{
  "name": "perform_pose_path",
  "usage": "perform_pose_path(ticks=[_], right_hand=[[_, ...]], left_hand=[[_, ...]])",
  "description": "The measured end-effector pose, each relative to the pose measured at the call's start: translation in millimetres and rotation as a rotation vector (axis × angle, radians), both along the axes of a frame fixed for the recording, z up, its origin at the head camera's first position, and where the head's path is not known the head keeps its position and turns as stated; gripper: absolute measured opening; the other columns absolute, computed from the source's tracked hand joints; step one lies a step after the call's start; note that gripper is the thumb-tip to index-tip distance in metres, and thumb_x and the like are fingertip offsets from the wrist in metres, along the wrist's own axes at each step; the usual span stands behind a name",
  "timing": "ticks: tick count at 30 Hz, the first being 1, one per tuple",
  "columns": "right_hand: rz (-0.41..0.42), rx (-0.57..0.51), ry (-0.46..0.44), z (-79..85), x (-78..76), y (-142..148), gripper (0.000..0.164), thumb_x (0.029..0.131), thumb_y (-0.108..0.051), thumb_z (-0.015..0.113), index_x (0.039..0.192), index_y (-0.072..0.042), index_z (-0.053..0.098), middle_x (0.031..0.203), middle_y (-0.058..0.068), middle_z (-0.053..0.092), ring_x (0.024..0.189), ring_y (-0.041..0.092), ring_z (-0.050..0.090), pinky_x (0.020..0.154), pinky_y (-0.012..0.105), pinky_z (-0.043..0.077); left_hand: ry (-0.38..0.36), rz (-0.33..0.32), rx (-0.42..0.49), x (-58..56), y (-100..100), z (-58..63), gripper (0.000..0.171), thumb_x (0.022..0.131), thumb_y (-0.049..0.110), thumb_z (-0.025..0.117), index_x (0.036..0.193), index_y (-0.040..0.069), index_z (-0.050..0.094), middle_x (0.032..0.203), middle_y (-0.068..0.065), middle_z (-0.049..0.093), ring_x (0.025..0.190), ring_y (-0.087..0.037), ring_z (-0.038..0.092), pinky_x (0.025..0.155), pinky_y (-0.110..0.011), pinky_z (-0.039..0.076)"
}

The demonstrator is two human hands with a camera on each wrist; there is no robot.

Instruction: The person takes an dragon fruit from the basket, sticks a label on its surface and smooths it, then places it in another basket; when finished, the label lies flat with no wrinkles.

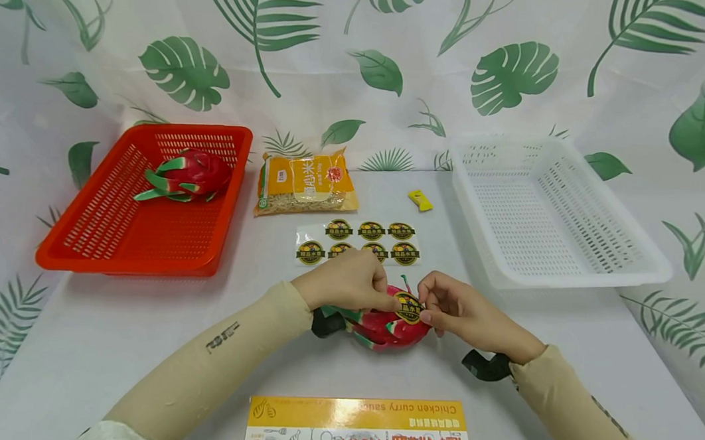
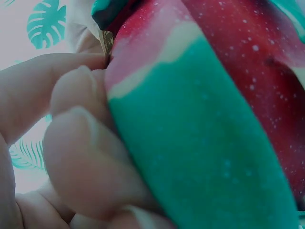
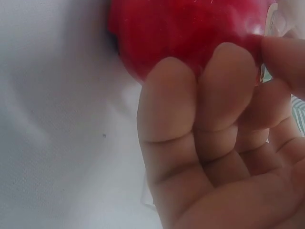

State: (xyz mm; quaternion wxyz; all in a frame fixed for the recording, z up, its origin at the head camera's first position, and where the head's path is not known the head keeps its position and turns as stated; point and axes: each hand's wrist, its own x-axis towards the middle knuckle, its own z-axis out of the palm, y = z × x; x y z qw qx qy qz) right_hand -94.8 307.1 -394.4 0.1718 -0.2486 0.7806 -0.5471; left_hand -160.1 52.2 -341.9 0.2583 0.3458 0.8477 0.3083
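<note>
A red dragon fruit [image 1: 376,331] with green scales lies on the white table between both hands. On its upper side sits a round black-and-gold sticker [image 1: 410,308]. My left hand [image 1: 349,281] pinches the sticker's left edge; in the left wrist view its curled fingers [image 2: 90,162] rest against a green scale. From the other side my right hand [image 1: 464,312] pinches the right edge with thumb and forefinger. The right wrist view has two fingertips [image 3: 169,90] against the red skin and the sticker [image 3: 269,24] nearly edge-on. Just behind the fruit is a sheet of similar stickers [image 1: 312,234], partly hidden by my left hand.
A red basket [image 1: 224,213] at the left holds another dragon fruit [image 1: 202,172]. At the right stands a white basket [image 1: 571,278]. Behind the sheet are an orange grain bag [image 1: 306,184] and a small yellow packet [image 1: 420,200]. A pasta box [image 1: 356,426] lies at the front.
</note>
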Motion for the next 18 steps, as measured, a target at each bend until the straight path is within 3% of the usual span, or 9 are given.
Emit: perform_pose_path(ticks=[12,15,18], right_hand=[[-0.02,0.028,-0.001,3.6,2.9,-0.7,0.009,0.105,-0.003,0.055,0.109,-0.002,0.047,0.081,0.011,0.05,0.07,0.025,0.054,0.061,0.034,0.056],[-0.047,0.045,0.002,3.7,5.5,-3.6,0.009,0.106,-0.003,0.054,0.109,-0.002,0.046,0.082,0.01,0.051,0.069,0.025,0.054,0.061,0.032,0.055],[-0.089,0.057,-0.002,3.6,9.3,-6.5,0.011,0.105,-0.003,0.055,0.111,-0.001,0.046,0.083,0.01,0.051,0.068,0.024,0.054,0.062,0.031,0.053]], left_hand=[[0.064,0.029,-0.009,-0.3,0.1,0.7,0.038,0.085,0.041,0.085,0.062,0.017,0.065,0.057,0.009,0.058,0.055,-0.006,0.05,0.051,-0.022,0.039],[0.103,0.048,-0.012,-0.2,-0.8,-0.1,0.035,0.082,0.045,0.087,0.074,0.018,0.066,0.066,0.006,0.062,0.06,-0.009,0.053,0.055,-0.023,0.043],[0.148,0.037,-0.016,-1.4,-1.1,-3.5,0.038,0.081,0.047,0.088,0.095,0.017,0.069,0.087,0.002,0.066,0.078,-0.012,0.059,0.07,-0.026,0.05]])
